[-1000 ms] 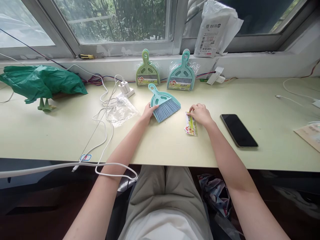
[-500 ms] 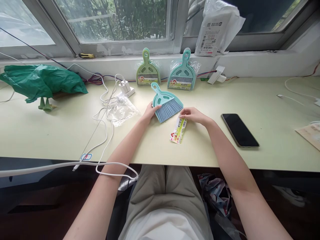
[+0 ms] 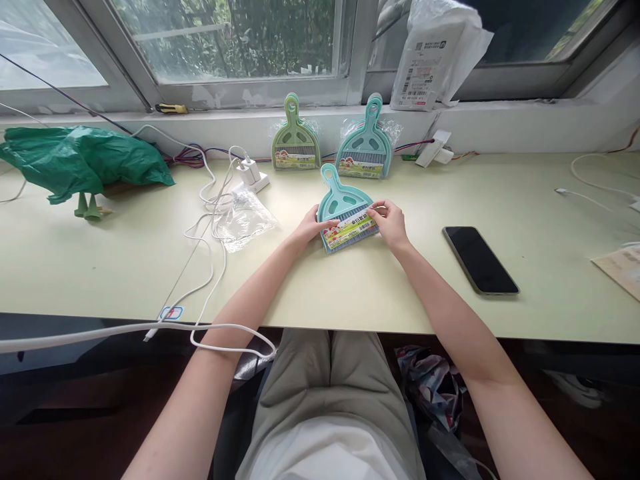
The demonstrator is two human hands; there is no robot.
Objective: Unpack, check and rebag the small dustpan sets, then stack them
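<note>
A small teal brush [image 3: 342, 203] with grey bristles lies on the pale green table [image 3: 350, 293], handle pointing away from me. A colourful paper label [image 3: 349, 230] lies across its bristles. My left hand [image 3: 311, 228] grips the brush's left edge. My right hand [image 3: 389, 221] pinches the label's right end against the brush. Two packaged brush sets, a green set [image 3: 295, 141] and a teal set [image 3: 367, 145], lean against the wall just behind.
A clear plastic bag [image 3: 243, 221] and white cables [image 3: 207, 220] lie to the left, beside a charger [image 3: 251, 176]. A green bag [image 3: 83, 161] sits far left. A black phone [image 3: 480, 259] lies right of my hands. A white parcel [image 3: 433, 53] rests on the sill.
My right hand carried the label from the table leftward and laid it across the brush's bristles. My left hand turned the brush so its handle points more straight away.
</note>
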